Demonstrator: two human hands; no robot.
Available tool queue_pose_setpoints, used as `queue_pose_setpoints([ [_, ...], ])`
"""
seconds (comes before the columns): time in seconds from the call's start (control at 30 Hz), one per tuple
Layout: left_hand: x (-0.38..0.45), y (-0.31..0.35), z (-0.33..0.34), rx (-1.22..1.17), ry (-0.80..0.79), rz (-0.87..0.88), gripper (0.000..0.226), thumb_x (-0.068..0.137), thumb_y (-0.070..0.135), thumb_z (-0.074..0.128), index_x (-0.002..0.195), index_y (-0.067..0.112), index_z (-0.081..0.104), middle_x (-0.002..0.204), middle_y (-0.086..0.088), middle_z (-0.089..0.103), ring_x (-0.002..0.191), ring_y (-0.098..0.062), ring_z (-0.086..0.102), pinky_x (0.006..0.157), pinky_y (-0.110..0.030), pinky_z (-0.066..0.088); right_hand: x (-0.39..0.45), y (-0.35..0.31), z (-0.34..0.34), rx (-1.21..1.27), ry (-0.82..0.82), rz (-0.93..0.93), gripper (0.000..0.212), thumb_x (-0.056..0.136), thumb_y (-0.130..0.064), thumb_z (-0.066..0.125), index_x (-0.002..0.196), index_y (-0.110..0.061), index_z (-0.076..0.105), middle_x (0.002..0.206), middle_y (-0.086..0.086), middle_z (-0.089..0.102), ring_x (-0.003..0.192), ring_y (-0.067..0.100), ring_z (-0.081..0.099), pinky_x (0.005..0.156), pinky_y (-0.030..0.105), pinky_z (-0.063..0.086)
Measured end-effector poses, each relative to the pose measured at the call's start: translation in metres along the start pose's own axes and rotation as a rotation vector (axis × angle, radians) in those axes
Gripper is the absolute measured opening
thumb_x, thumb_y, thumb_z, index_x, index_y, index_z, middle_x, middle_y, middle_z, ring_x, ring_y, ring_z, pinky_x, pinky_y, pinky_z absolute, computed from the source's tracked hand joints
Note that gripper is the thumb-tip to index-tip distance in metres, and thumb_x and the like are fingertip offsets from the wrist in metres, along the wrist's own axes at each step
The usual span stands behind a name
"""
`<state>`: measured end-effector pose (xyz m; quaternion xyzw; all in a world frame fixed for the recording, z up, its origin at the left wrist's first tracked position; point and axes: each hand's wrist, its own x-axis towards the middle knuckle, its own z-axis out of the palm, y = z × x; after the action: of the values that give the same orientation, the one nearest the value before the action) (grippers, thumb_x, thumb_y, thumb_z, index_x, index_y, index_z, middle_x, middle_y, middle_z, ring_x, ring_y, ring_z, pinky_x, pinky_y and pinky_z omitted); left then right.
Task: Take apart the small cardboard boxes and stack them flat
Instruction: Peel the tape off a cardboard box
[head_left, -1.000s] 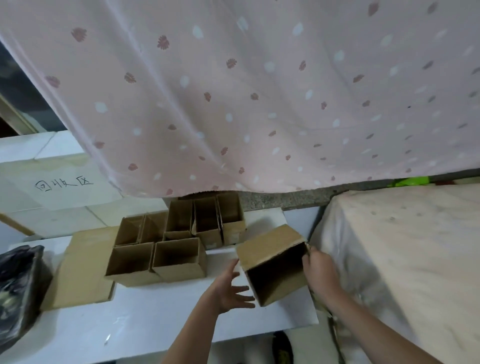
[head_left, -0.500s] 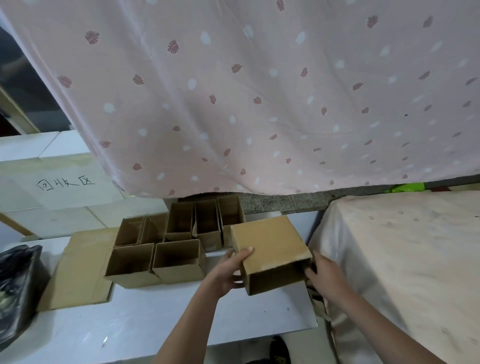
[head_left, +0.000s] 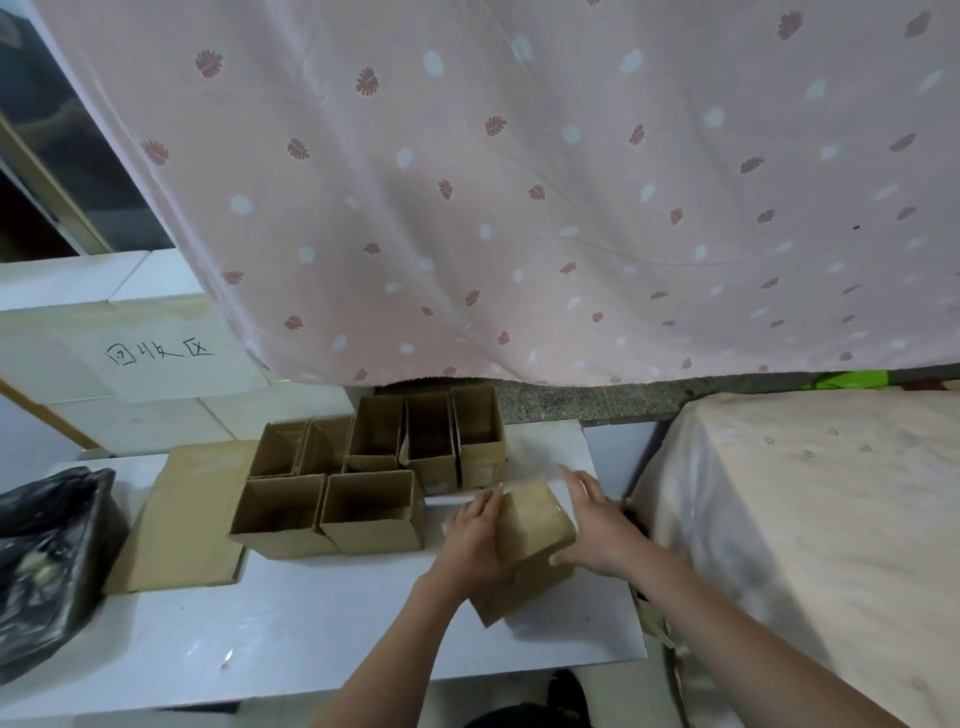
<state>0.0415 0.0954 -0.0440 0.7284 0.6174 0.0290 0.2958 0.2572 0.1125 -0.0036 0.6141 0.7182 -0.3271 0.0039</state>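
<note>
Left hand (head_left: 475, 538): laid against the left face of a small cardboard box (head_left: 532, 525), fingers extended and pointing toward 12 o'clock, palm flat on the cardboard. Right hand (head_left: 597, 522): laid on the right face of the same box, fingers extended, thumb reaching under the near right edge. Neither hand curls round the box; both press it between flat palms. The image is motion-blurred at the box, so finer finger contact cannot be resolved.

Box position: on the white tabletop (head_left: 291, 623), at the right-hand end, closed side up, tilted so one corner points toward 6 o'clock.

At 10 o'clock from the held box stands a cluster of open cardboard boxes (head_left: 374, 467), mouths up, sides touching: two in the near row, five in the far row, the three at the right of the far row taller. At 9 o'clock from the cluster, a flat cardboard sheet (head_left: 182, 519) lies on the tabletop, partly under the nearest boxes. At the far left edge sits a black plastic bag (head_left: 47, 561).

A pink patterned curtain (head_left: 519, 182) hangs across 12 o'clock. At 3 o'clock, a surface draped in a pale cloth (head_left: 805, 519) stands just beside the tabletop. At 10 o'clock, a white block carries a handwritten label (head_left: 158, 353).
</note>
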Motion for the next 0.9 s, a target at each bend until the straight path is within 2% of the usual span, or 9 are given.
queue_pose_setpoints([
  [0.1, -0.003, -0.007, 0.01, 0.064, 0.003, 0.08, 0.122, 0.071, 0.043, 0.082, 0.16, 0.027, 0.0, 0.164, -0.001, 0.014, 0.148, -0.027, 0.016, 0.121, -0.044, 0.008, 0.008, -0.011, 0.014, -0.158, -0.071, -0.066, 0.134, 0.065, -0.038, 0.09, 0.153, -0.042, -0.011, 0.164, -0.007, -0.011, 0.148, 0.03, 0.019, 0.11, 0.046, 0.038],
  [0.23, -0.01, -0.011, 0.022, 0.064, 0.012, 0.137, 0.118, 0.072, 0.041, 0.081, 0.159, 0.028, 0.002, 0.163, 0.0, 0.016, 0.148, -0.024, 0.014, 0.122, -0.039, 0.005, 0.013, -0.011, 0.039, -0.218, -0.104, -0.076, 0.123, 0.069, -0.034, 0.088, 0.157, -0.029, 0.002, 0.164, -0.007, 0.004, 0.146, 0.028, 0.022, 0.113, 0.042, 0.035],
  [0.37, -0.016, -0.012, 0.026, 0.092, 0.063, 0.213, 0.111, 0.075, 0.027, 0.079, 0.16, 0.022, 0.007, 0.162, -0.001, 0.02, 0.149, -0.021, 0.015, 0.121, -0.028, -0.009, 0.012, -0.004, 0.059, -0.217, -0.055, -0.081, 0.114, 0.07, -0.039, 0.085, 0.156, -0.023, 0.012, 0.159, -0.006, 0.013, 0.137, 0.027, 0.032, 0.108, 0.041, 0.04],
  [0.47, -0.022, -0.015, 0.029, 0.119, 0.082, 0.205, 0.104, 0.084, 0.021, 0.07, 0.16, 0.019, 0.0, 0.167, 0.002, 0.004, 0.154, -0.02, -0.001, 0.117, -0.024, -0.02, 0.015, -0.004, 0.065, -0.219, -0.007, -0.088, 0.112, 0.07, -0.044, 0.083, 0.155, -0.024, 0.013, 0.158, -0.003, 0.016, 0.135, 0.027, 0.031, 0.108, 0.042, 0.038],
  [0.5, -0.025, -0.015, 0.033, 0.133, 0.071, 0.182, 0.102, 0.088, 0.026, 0.066, 0.16, 0.018, -0.005, 0.167, 0.004, -0.007, 0.154, -0.02, -0.009, 0.117, -0.026, -0.021, 0.016, -0.005, 0.066, -0.224, -0.013, -0.088, 0.112, 0.069, -0.046, 0.083, 0.155, -0.024, 0.013, 0.157, -0.002, 0.017, 0.135, 0.027, 0.03, 0.109, 0.042, 0.036],
  [0.6, -0.032, -0.017, 0.045, 0.214, 0.045, 0.094, 0.106, 0.09, 0.059, 0.052, 0.156, 0.016, -0.019, 0.16, 0.004, -0.029, 0.148, -0.019, -0.031, 0.121, -0.037, -0.021, 0.018, -0.01, 0.069, -0.183, 0.004, -0.081, 0.11, 0.07, -0.056, 0.079, 0.155, -0.025, 0.015, 0.155, 0.002, 0.02, 0.141, 0.027, 0.022, 0.115, 0.041, 0.026],
  [0.67, -0.032, -0.018, 0.05, 0.25, 0.054, 0.063, 0.106, 0.088, 0.071, 0.04, 0.153, 0.018, -0.025, 0.158, 0.004, -0.033, 0.144, -0.017, -0.038, 0.119, -0.04, -0.023, 0.016, -0.012, 0.072, -0.117, 0.091, -0.086, 0.092, 0.077, -0.056, 0.072, 0.151, -0.028, 0.025, 0.153, 0.003, 0.023, 0.142, 0.025, 0.019, 0.117, 0.039, 0.02],
  [0.77, -0.03, -0.017, 0.052, 0.257, 0.089, 0.037, 0.101, 0.088, 0.076, 0.027, 0.152, 0.018, -0.025, 0.159, 0.002, -0.032, 0.144, -0.017, -0.037, 0.119, -0.04, -0.021, 0.018, -0.015, 0.074, -0.116, 0.223, -0.166, 0.056, 0.087, -0.045, 0.065, 0.136, -0.032, 0.043, 0.139, -0.001, 0.033, 0.133, 0.021, 0.029, 0.111, 0.034, 0.027],
  [0.9, -0.031, -0.013, 0.053, 0.235, 0.073, -0.005, 0.097, 0.091, 0.075, 0.019, 0.152, 0.014, -0.027, 0.16, -0.001, -0.034, 0.145, -0.015, -0.037, 0.12, -0.04, -0.018, 0.029, -0.027, 0.067, -0.099, 0.107, -0.179, 0.039, 0.092, -0.038, 0.062, 0.129, -0.03, 0.05, 0.127, -0.005, 0.044, 0.121, 0.019, 0.039, 0.096, 0.033, 0.034],
])
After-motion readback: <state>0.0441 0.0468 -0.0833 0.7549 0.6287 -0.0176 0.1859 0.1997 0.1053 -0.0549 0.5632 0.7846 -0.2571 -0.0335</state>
